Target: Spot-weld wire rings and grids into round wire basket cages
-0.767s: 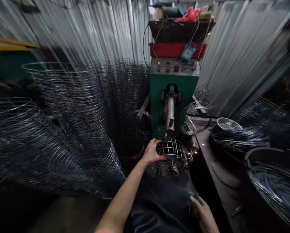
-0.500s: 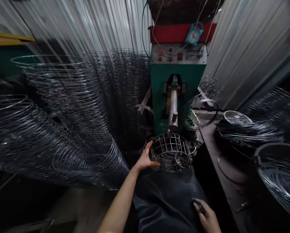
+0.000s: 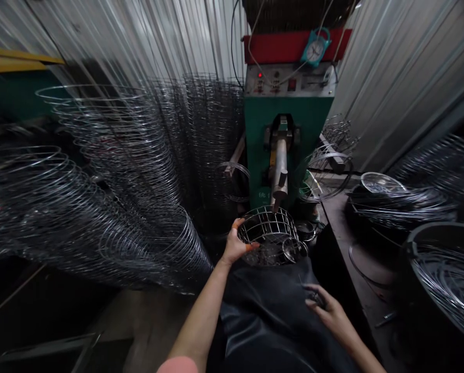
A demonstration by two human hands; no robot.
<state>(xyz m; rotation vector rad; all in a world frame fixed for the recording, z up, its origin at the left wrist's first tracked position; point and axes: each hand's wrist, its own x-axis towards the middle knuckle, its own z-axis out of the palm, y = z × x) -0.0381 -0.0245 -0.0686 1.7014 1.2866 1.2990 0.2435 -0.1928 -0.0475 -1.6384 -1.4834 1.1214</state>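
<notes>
A round wire basket (image 3: 269, 224) sits below the metal arm (image 3: 280, 168) of a green machine (image 3: 255, 129). My left hand (image 3: 237, 244) grips the basket's left side, orange coverings on its thumb and a finger. Over the dark apron (image 3: 266, 305), my right hand (image 3: 323, 301) is curled around small dark pieces, too small to name, with a thin wire end poking out. Behind the basket's near edge lie small metal rings (image 3: 290, 249).
Tall stacks of wire rings (image 3: 115, 140) fill the left. On the right a bench (image 3: 346, 243) bears wire bundles (image 3: 403, 207) and a black bucket (image 3: 410, 248) of wires. A teal clock (image 3: 315, 47) hangs on the machine's red top.
My right hand has moved up and its fingers have loosened somewhat around the small pieces. The basket has tilted and shifted slightly left relative to the machine arm, with my left hand still on it.
</notes>
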